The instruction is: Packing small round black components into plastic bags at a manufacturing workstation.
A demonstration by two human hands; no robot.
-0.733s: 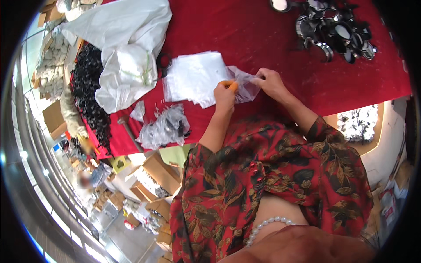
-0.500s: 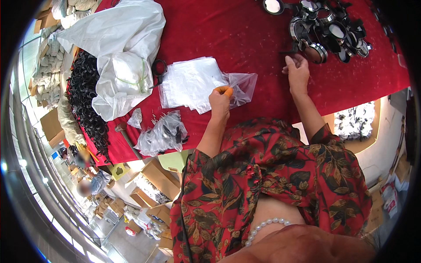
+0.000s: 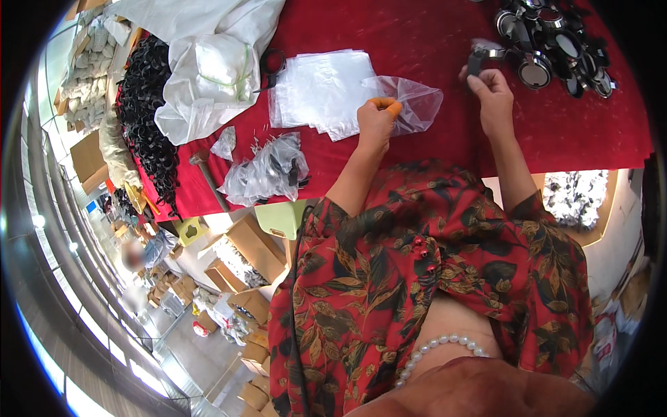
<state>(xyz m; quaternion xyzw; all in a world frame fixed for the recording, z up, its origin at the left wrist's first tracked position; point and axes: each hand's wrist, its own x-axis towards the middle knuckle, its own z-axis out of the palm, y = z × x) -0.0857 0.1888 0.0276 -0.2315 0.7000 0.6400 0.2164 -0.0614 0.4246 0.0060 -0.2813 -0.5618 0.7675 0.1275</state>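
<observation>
Left hand pinching transparent bag, right hand gripping black strap, red cloth between, near edge below

We're at a red-covered table that spreads out under and beyond the left-hand grip. Left of that grip and closer to us, it's grey floor with cardboard boxes crowding it. Way further left we've got long dark beams, some small bright lamps and, higher up, pale bright panes.
</observation>
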